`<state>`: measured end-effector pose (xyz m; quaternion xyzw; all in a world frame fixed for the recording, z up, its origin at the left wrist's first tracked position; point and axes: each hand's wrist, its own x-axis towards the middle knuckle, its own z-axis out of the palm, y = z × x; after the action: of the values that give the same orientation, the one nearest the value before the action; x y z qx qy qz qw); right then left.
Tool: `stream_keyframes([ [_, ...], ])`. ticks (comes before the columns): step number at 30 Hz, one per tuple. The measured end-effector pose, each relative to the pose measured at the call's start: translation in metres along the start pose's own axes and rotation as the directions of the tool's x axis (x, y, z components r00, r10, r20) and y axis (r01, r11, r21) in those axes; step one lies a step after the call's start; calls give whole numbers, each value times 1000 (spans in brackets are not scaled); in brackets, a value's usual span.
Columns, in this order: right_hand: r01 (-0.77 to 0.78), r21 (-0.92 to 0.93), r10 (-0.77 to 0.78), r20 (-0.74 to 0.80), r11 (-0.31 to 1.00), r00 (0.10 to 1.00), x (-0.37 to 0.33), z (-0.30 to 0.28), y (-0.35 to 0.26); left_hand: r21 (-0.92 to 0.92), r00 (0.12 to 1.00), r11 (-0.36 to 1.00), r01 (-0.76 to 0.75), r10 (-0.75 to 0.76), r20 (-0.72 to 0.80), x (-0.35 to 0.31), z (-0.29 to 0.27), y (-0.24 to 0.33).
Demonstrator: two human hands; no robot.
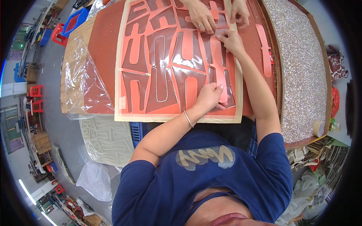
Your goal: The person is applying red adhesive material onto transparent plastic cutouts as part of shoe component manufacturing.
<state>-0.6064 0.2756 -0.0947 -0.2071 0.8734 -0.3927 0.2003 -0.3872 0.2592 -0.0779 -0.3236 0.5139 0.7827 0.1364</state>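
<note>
My left hand [211, 97] is closed on the lower end of a long coral cut-out piece [219, 71] with rounded ends. My right hand [230, 40] pinches at its upper end, arm stretched forward. The piece lies over a large cream-edged board [120, 96] bearing coral and dark-brown shapes under glossy clear film. Just beyond my right hand, another person's ringed hand [201, 17] touches the board, with that person's second hand [239, 13] at its far right edge.
A similar coral piece [266, 51] lies on the red tabletop at right, beside a glittery silver sheet [296, 64]. Crumpled clear film [83, 77] covers the table's left side. A pale patterned sheet [105, 139] lies below left. A tape roll [318, 129] sits at the far right.
</note>
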Motion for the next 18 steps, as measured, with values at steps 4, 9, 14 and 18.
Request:
stream_keyframes([
  [4,31,-71,-33,-24,997,999,-3,1,-6,8,1000,1000,18,-18,-7,5,-1,-4],
  [9,193,-205,-220,-122,960,968,3,10,9,-8,998,998,60,-59,12,2,0,2],
  [14,273,-276,-314,-117,922,942,2,14,8,-15,995,995,99,-99,-8,0,0,8],
  [18,331,-347,-393,-125,878,911,1,18,13,1,997,997,73,-73,-9,8,-1,2],
])
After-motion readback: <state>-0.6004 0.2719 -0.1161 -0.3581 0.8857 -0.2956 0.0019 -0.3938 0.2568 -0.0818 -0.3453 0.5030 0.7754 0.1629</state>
